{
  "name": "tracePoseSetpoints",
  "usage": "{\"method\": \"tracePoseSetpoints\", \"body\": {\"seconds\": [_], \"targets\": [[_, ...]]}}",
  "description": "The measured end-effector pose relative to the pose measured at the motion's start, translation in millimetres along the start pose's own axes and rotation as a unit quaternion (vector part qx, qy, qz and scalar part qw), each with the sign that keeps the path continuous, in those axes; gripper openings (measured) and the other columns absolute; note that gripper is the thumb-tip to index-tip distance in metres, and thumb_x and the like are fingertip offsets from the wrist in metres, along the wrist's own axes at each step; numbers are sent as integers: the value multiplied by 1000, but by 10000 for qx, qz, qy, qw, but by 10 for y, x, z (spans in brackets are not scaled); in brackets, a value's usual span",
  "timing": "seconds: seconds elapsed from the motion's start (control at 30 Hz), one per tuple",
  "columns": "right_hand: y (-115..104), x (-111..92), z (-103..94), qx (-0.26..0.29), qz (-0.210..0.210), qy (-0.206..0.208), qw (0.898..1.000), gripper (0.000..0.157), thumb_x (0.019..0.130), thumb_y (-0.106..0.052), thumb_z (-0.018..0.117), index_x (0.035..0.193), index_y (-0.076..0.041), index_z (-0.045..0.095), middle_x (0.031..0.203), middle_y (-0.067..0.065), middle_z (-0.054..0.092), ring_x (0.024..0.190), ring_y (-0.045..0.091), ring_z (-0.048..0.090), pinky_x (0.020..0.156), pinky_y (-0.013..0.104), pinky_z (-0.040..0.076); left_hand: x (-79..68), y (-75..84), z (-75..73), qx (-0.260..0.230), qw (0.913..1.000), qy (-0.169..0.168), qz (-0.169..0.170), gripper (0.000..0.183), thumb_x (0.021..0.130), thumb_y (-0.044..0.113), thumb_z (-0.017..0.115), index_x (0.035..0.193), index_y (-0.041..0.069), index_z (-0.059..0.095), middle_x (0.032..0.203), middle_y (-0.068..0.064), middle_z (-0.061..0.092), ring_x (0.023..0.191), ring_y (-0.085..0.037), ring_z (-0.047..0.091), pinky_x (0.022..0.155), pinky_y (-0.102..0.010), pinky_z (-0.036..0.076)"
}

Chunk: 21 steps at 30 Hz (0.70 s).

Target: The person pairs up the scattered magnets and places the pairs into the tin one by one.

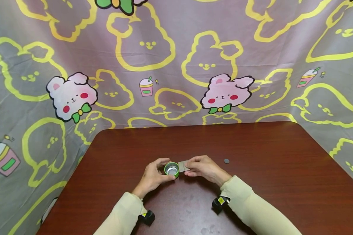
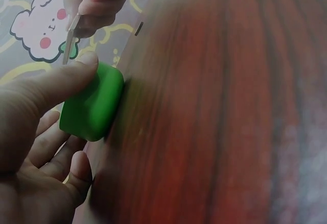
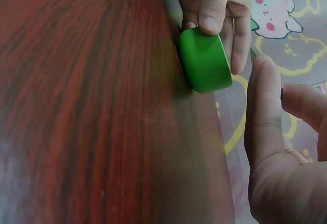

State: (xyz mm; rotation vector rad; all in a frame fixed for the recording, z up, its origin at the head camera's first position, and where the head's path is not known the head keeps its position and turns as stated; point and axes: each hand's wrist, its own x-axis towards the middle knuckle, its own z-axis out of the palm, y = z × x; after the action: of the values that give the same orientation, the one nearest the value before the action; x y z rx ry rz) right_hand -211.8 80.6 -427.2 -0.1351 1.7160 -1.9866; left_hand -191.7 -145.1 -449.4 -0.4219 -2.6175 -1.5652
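Note:
A small round tin (image 1: 172,170), green outside and silvery inside, has its opening facing up toward the head camera. My left hand (image 1: 153,176) grips it between thumb and fingers, and the left wrist view shows the thumb on the rim of its green wall (image 2: 98,106). Between the thumb and fingers of my right hand (image 1: 205,168) is pinched a thin, flat, greyish rectangular piece (image 1: 181,166). That piece reaches toward the tin, its near edge right at the rim in the head view. From the right wrist camera, the fingers mostly hide it.
A small grey disc (image 1: 226,161) lies on the brown wooden table (image 1: 270,156), to the right of my right hand. Behind the table's far edge hangs a cloth (image 1: 176,78) with yellow outlines and rabbit faces, which also runs along both sides.

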Motion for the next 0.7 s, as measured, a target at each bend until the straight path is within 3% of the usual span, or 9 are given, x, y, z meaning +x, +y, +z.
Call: {"method": "tracePoseSetpoints", "body": {"seconds": [0.7], "targets": [[74,193,112,47,170,224,9996,23,85,5,56,105,17,53,80,15,61,66,16,65,64,24,54,7,14,-5,167,9999,20,-18,65,58,16,89,116,4,61,107,-9,67,84,-17,61,66,-24,47]]}}
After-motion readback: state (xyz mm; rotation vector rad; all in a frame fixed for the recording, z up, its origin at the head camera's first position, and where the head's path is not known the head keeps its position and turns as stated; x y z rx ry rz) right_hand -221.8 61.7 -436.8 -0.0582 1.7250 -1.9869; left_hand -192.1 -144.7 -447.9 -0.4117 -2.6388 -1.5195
